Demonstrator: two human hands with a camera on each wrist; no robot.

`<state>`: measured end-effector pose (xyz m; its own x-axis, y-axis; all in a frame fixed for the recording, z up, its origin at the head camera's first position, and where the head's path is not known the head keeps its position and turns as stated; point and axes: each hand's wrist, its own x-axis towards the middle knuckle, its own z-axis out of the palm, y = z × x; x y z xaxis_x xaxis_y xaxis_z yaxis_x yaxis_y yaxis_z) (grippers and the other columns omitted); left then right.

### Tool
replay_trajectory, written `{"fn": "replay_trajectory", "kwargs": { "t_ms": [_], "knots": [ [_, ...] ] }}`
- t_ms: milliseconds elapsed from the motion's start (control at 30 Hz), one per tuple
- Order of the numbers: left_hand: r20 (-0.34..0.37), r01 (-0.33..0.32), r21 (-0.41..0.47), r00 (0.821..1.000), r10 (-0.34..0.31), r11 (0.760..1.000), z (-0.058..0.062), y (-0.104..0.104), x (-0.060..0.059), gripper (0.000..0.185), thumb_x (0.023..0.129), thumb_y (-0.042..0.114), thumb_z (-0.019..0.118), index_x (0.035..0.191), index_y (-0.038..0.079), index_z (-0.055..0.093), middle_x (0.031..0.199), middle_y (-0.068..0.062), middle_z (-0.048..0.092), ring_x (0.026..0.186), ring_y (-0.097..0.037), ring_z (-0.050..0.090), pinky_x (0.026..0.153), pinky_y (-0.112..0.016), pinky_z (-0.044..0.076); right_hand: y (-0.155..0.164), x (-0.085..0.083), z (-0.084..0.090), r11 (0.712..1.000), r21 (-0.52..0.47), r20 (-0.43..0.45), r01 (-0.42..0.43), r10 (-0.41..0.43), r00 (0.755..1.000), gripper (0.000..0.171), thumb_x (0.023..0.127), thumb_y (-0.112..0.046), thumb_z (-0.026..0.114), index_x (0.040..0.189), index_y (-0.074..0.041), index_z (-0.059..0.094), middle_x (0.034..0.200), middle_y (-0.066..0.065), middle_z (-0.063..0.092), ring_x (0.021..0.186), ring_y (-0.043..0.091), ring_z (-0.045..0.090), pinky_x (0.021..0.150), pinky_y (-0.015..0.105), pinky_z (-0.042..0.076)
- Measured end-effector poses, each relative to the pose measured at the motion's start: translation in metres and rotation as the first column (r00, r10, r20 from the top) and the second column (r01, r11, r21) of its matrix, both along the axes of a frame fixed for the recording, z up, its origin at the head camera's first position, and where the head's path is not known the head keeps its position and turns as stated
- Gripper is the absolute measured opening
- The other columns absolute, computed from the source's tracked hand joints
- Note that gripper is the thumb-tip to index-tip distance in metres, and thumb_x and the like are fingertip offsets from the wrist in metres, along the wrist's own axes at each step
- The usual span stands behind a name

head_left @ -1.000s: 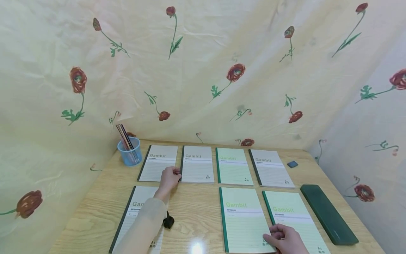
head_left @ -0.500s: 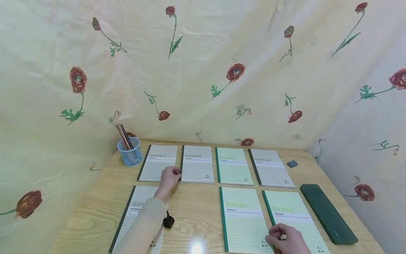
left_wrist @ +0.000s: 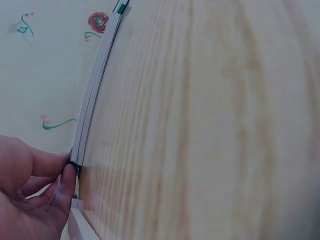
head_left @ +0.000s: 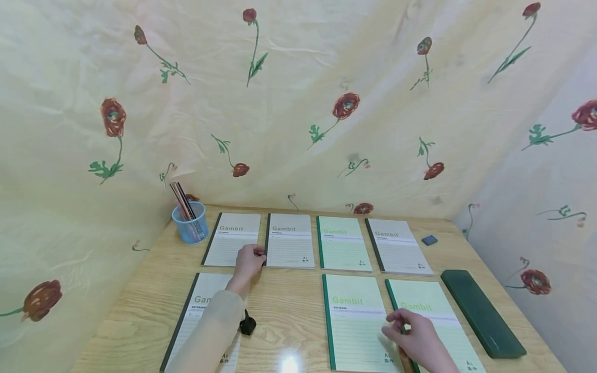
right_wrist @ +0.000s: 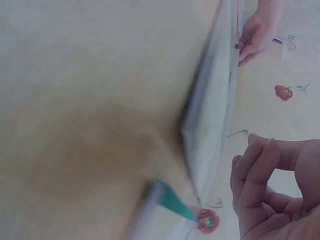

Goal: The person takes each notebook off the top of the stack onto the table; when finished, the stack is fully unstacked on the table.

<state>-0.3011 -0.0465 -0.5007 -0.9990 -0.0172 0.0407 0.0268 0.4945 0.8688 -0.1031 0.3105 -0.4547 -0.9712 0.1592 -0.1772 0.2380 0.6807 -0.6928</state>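
Note:
My left hand (head_left: 249,261) reaches to the back row and pinches the lower left corner of a grey Gambit notebook (head_left: 293,243) between thumb and finger. That corner also shows in the left wrist view, where the fingertips of the left hand (left_wrist: 40,182) meet the dark spine. My right hand (head_left: 415,334) hovers over the gap between two green notebooks, the left one (head_left: 354,331) and the right one (head_left: 443,321). Its fingers are loosely bent. In the right wrist view, the right hand (right_wrist: 270,185) has nothing between thumb and fingers.
Along the back row lie another grey notebook (head_left: 238,233), a green one (head_left: 344,243) and a grey one (head_left: 398,246). My left sleeve (head_left: 210,331) covers part of a front grey notebook (head_left: 184,321). A blue pencil cup (head_left: 192,230), a blue eraser (head_left: 429,240) and a green case (head_left: 482,313) stand around.
My right hand has come up and away from the lower edges of the two green notebooks, its fingers spreading a little. The left hand stays on the grey notebook's corner.

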Motion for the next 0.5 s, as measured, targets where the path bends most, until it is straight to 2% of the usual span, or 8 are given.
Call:
{"fn": "replay_trajectory", "kwargs": {
  "t_ms": [100, 233, 400, 500],
  "knots": [
    [-0.002, -0.002, 0.001, 1.000, 0.002, 1.000, 0.000, 0.000, 0.000, 0.022, 0.088, -0.005, 0.067, 0.109, -0.009, 0.069, 0.097, -0.014, 0.069, 0.095, -0.030, 0.065, 0.085, -0.042, 0.054, -0.005, -0.012, 0.010, 0.998, -0.019, -0.073, -0.052, 0.051, 0.996, 0.020, 0.088, -0.008, 0.075, 0.103, 0.002, 0.066, 0.075, 0.003, 0.058, 0.050, 0.022, 0.055, 0.044, 0.030, 0.047],
    [-0.008, 0.003, 0.006, 1.000, -0.003, 1.000, -0.001, -0.001, 0.000, 0.021, 0.088, -0.005, 0.066, 0.108, -0.009, 0.069, 0.096, -0.014, 0.069, 0.094, -0.030, 0.065, 0.085, -0.042, 0.054, -0.013, -0.036, 0.021, 0.993, 0.017, -0.147, -0.114, 0.115, 0.982, 0.022, 0.089, -0.011, 0.074, 0.104, 0.003, 0.067, 0.075, 0.003, 0.059, 0.050, 0.019, 0.055, 0.044, 0.028, 0.045],
    [-0.015, 0.005, 0.006, 1.000, -0.005, 1.000, -0.001, 0.000, 0.000, 0.021, 0.088, -0.005, 0.066, 0.108, -0.009, 0.069, 0.095, -0.014, 0.069, 0.093, -0.029, 0.065, 0.084, -0.041, 0.054, -0.026, -0.074, 0.027, 0.982, 0.064, -0.186, -0.180, 0.189, 0.964, 0.022, 0.091, -0.015, 0.073, 0.104, 0.002, 0.067, 0.077, 0.003, 0.061, 0.052, 0.017, 0.056, 0.047, 0.029, 0.047],
    [-0.016, 0.003, 0.004, 1.000, -0.003, 1.000, -0.001, 0.000, 0.000, 0.021, 0.088, -0.005, 0.066, 0.108, -0.009, 0.069, 0.095, -0.014, 0.069, 0.093, -0.028, 0.065, 0.084, -0.041, 0.054, -0.036, -0.100, 0.025, 0.978, 0.080, -0.186, -0.193, 0.205, 0.961, 0.023, 0.092, -0.018, 0.072, 0.104, 0.001, 0.068, 0.078, 0.003, 0.062, 0.052, 0.016, 0.057, 0.049, 0.030, 0.048]
  ]
}}
